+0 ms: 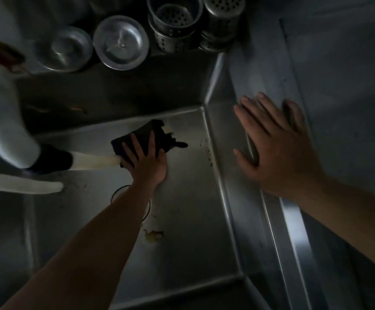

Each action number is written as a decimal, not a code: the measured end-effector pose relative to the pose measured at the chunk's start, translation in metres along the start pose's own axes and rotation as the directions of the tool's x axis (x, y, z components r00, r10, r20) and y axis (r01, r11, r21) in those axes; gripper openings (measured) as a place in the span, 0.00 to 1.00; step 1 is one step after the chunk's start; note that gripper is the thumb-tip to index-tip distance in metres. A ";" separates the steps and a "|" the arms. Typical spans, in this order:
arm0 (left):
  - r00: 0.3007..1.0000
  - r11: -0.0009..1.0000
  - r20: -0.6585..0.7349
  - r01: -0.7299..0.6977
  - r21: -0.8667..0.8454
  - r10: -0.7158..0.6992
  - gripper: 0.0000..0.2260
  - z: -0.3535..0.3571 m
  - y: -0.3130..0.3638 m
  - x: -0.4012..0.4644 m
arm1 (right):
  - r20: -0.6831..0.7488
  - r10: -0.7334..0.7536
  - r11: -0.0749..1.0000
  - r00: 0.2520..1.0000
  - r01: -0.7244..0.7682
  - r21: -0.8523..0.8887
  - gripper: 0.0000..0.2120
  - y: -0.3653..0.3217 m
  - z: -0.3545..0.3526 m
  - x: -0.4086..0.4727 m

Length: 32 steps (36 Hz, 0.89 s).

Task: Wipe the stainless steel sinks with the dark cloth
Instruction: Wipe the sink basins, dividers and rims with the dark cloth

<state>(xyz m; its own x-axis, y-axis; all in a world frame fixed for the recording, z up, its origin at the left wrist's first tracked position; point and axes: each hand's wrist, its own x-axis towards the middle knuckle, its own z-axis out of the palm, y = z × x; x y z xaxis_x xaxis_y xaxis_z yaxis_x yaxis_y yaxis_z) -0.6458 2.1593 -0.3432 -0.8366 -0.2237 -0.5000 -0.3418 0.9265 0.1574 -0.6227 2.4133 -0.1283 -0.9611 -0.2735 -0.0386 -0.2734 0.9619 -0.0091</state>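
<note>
While you look straight down into a dim stainless steel sink (pixel 193 220), your left hand (pixel 147 158) reaches to the far side of its floor and presses the dark cloth (pixel 146 136) flat against the metal, fingers spread and nearly straight on top of the cloth rather than wrapped around it. That cloth lies on the sink bottom close to the back wall, with a ragged edge pointing right. Your right hand (pixel 276 148) is relaxed and flat, palm down, resting on the sink's right rim (pixel 294 224) with the fingers extended toward the back; it holds nothing. Partly hidden under your left forearm is the round drain opening (pixel 116 193), and just in front of it sits a small brownish stain (pixel 153 234) on the sink floor. More dark specks dot the floor near the right wall. Two pale tubes (pixel 25 186) with dark collars jut in from the left, one ending at the cloth. On the ledge behind the sink stand two round metal lids (pixel 120 42) and two perforated steel canisters (pixel 174 21). Everything is shadowed and slightly blurred.
</note>
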 end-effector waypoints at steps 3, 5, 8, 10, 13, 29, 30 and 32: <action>0.999 0.997 -0.045 0.022 -0.071 -0.026 0.27 0.002 0.039 0.012 | -0.022 -0.007 1.000 1.000 0.008 0.016 0.33 0.001 0.002 0.001; 0.998 0.995 -0.052 0.036 -0.093 -0.041 0.27 0.003 0.064 0.016 | -0.035 -0.008 1.000 0.999 0.009 0.021 0.33 0.000 0.002 0.001; 1.000 0.995 -0.026 -0.001 -0.101 -0.001 0.26 0.005 0.099 0.016 | -0.055 -0.005 1.000 0.998 0.007 0.030 0.32 0.001 0.002 0.000; 0.996 0.992 -0.008 -0.088 -0.091 0.088 0.26 0.008 0.117 0.011 | -0.066 -0.006 0.999 0.998 0.008 0.033 0.32 0.001 0.003 0.000; 0.984 0.981 0.029 -0.172 -0.085 0.175 0.26 0.012 0.128 0.004 | -0.072 -0.005 0.999 0.997 0.007 0.034 0.32 0.001 0.003 0.000; 0.584 0.536 0.223 -0.809 0.242 0.781 0.26 0.078 -0.026 -0.146 | -0.031 -0.028 0.999 0.999 0.029 0.030 0.33 -0.003 -0.005 0.001; 0.587 0.538 0.229 -0.807 0.242 0.777 0.25 0.077 -0.026 -0.147 | -0.028 -0.029 0.999 0.999 0.030 0.032 0.33 -0.002 -0.005 0.000; 0.571 0.526 0.219 -0.818 0.233 0.791 0.24 0.070 -0.023 -0.139 | -0.023 -0.029 0.999 0.999 0.030 0.028 0.33 -0.002 -0.005 0.001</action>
<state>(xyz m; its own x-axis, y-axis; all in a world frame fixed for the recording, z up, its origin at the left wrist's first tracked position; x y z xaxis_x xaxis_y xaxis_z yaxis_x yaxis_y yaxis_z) -0.4920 2.1906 -0.3374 -0.6544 0.6712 -0.3481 0.6038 0.7410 0.2938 -0.6230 2.4112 -0.1232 -0.9533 -0.3016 -0.0149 -0.3008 0.9529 -0.0385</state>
